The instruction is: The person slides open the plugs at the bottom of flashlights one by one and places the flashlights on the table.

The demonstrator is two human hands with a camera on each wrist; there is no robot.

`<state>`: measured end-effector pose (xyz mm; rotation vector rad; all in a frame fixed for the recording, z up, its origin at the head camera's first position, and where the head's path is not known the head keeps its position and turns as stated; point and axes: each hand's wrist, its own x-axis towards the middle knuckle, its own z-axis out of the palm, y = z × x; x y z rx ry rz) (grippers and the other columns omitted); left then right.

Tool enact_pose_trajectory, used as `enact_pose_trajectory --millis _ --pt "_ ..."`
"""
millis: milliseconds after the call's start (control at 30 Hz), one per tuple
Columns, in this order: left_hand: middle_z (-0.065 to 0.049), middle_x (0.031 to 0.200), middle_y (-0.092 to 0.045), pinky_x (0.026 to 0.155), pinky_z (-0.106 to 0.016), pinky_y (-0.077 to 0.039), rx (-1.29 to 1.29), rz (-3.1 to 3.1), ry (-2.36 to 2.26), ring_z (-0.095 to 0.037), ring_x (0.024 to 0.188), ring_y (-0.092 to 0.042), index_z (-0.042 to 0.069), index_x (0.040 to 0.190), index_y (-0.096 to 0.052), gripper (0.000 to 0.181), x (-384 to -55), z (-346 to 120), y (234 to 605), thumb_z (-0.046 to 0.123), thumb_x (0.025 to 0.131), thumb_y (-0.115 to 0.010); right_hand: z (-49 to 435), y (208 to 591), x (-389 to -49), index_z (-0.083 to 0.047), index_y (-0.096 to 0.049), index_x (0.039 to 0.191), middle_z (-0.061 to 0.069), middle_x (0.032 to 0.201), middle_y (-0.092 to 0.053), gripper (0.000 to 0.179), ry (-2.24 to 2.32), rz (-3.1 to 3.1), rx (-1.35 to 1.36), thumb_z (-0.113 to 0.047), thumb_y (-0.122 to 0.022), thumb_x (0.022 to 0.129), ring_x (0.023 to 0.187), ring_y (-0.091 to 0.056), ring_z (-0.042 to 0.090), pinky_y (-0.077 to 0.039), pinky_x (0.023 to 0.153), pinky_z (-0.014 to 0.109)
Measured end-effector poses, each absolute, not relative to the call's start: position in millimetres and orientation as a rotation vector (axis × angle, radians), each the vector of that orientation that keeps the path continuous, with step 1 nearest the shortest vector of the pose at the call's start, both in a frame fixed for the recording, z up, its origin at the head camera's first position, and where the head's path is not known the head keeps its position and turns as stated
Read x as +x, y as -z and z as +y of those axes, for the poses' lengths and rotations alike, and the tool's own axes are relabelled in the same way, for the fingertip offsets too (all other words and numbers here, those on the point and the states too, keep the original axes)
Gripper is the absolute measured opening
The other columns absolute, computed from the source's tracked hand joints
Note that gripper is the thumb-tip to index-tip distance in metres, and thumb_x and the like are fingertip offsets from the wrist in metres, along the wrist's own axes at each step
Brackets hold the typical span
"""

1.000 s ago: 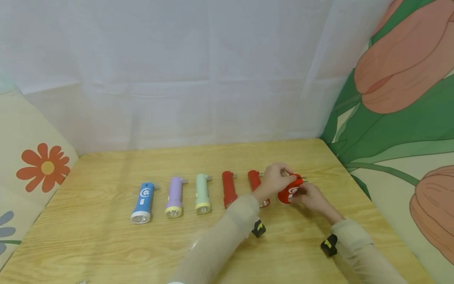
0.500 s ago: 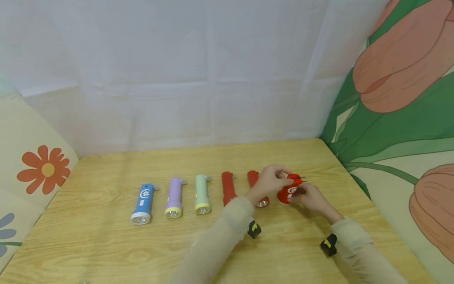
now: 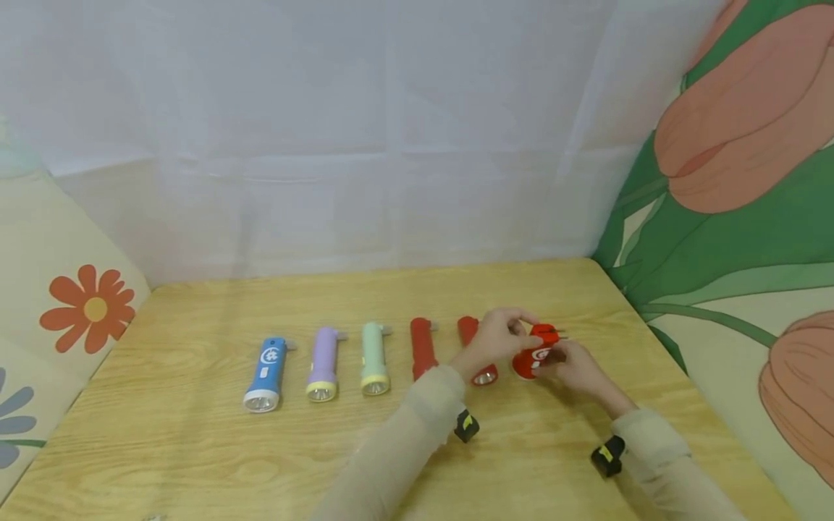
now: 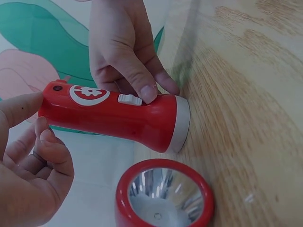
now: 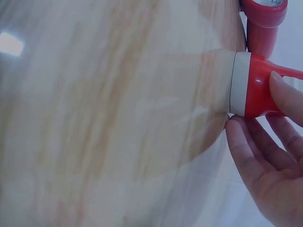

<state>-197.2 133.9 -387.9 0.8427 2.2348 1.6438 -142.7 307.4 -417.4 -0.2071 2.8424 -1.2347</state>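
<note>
A red flashlight (image 4: 118, 113) with a white rim, a white slide switch and a white flower mark stands on its lens end on the table (image 3: 215, 463). My left hand (image 3: 496, 339) pinches its tail end between thumb and fingers. Lower down, my right hand (image 3: 578, 367) grips the body, its thumb beside the switch in the left wrist view. Metal prongs stick out to the right near the tail in the head view. Just left of it lies an all-red flashlight (image 3: 484, 376), partly behind my left hand.
Further left lie another red flashlight (image 3: 422, 347), a mint green one (image 3: 373, 354), a purple one (image 3: 323, 358) and a blue one (image 3: 271, 365), roughly in a row. A white cloth (image 3: 326, 145) hangs behind the table, and a flower-printed cloth (image 3: 736, 239) is at the right.
Both hands keep their hold on the standing flashlight, with hardly any movement. The whole head view has shifted slightly.
</note>
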Motion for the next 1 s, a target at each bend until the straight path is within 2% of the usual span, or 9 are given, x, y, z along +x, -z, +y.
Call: enact_pose_trajectory --millis 167,533,767,1000 --pt "0.004 0.06 -0.055 0.047 -0.016 -0.04 0.903 2.257 -1.625 -0.004 0.053 -0.048 0.007 0.1 -0.067 0.023 -197.5 134.6 388.0 0.01 0.078 -0.072 308.5 417.3 -141.2 0.009 -0.061 0.1 0.014 0.09 -0.065 0.028 1.224 2.842 -0.216 -0.001 -0.07 0.075 0.081 -0.06 0.025 -0.049 0.072 0.038" --pt "0.005 0.058 -0.052 0.045 -0.015 -0.039 0.929 2.301 -1.627 -0.002 0.05 -0.046 0.007 0.101 -0.066 0.022 -195.5 136.2 389.3 0.012 0.08 -0.07 312.2 418.5 -140.9 0.007 -0.061 0.1 0.012 0.089 -0.065 0.028 1.197 2.866 -0.288 -0.003 -0.071 0.076 0.08 -0.061 0.024 -0.05 0.069 0.032" --pt "0.004 0.057 -0.052 0.043 -0.015 -0.038 0.919 2.307 -1.618 -0.003 0.048 -0.045 0.006 0.105 -0.063 0.024 -195.6 134.9 388.2 0.013 0.082 -0.067 309.7 415.1 -138.7 0.006 -0.062 0.103 0.012 0.093 -0.065 0.03 1.22 2.85 -0.341 -0.006 -0.07 0.077 0.083 -0.061 0.025 -0.05 0.072 0.036" --pt "0.005 0.06 -0.053 0.041 -0.017 -0.039 0.853 2.317 -1.618 -0.005 0.048 -0.046 0.011 0.105 -0.063 0.022 -198.2 135.4 390.2 0.016 0.084 -0.066 309.0 413.8 -138.5 0.006 -0.063 0.101 0.01 0.091 -0.066 0.028 1.199 2.865 -0.353 -0.007 -0.07 0.077 0.083 -0.061 0.025 -0.05 0.073 0.037"
